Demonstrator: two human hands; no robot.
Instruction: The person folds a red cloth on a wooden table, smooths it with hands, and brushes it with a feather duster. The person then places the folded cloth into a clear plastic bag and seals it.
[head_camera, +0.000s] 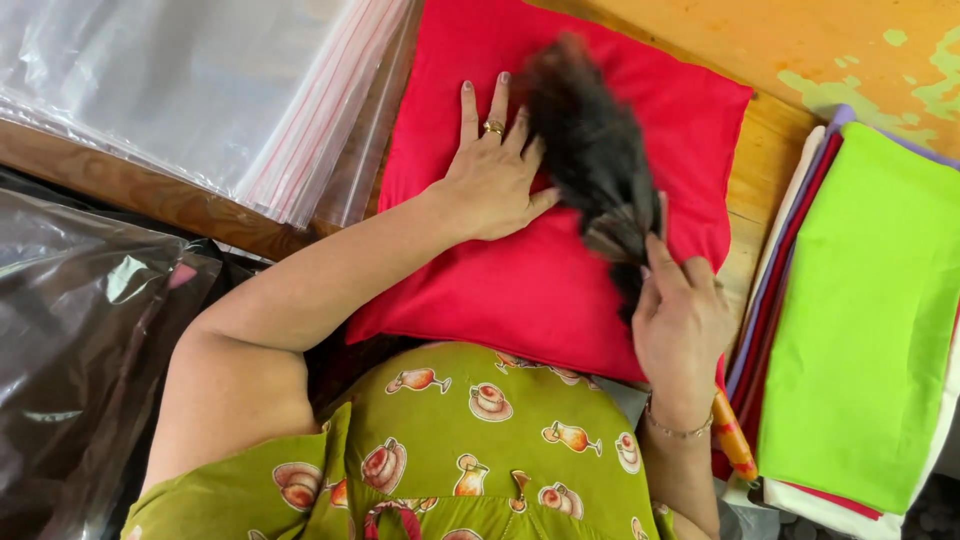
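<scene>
Left hand (492, 180) lies flat, fingers spread, on my red cushion (520, 290). Right hand (680, 325) grips the lower end of a black hair bundle (590, 140), whose long axis runs up-left along the left fingertips; both hands touch it.

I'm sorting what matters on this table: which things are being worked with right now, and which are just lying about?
In use:
- red cloth, pressed flat by the left hand
- dark feather brush, blurred, held by the right hand over the cloth

Lying about:
- stack of clear plastic bags
- pile of folded cloths, green on top
- dark plastic sheet
- wooden table
</scene>
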